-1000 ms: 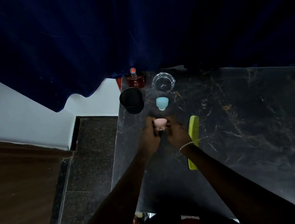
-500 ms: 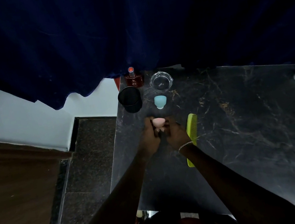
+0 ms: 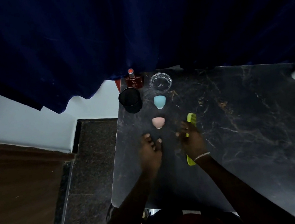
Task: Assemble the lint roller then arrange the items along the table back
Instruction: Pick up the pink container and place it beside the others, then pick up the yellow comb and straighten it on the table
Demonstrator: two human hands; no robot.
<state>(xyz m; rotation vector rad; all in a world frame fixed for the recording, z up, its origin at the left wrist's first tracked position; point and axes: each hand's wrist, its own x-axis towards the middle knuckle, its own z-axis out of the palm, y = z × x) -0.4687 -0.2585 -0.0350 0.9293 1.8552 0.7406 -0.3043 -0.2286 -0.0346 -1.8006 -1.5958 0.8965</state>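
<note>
Left hand (image 3: 150,151) and right hand (image 3: 191,139) hover apart, empty, fingers loosely spread, near pink sponge (image 3: 157,122); right hand overlaps green comb (image 3: 191,134).

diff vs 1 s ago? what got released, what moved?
Both hands let go of the pink sponge, which now sits alone on the table. The left hand and right hand drew back toward the person and apart, both empty. Blue sponge, black cup, glass dish, bottle and comb stayed put.
</note>
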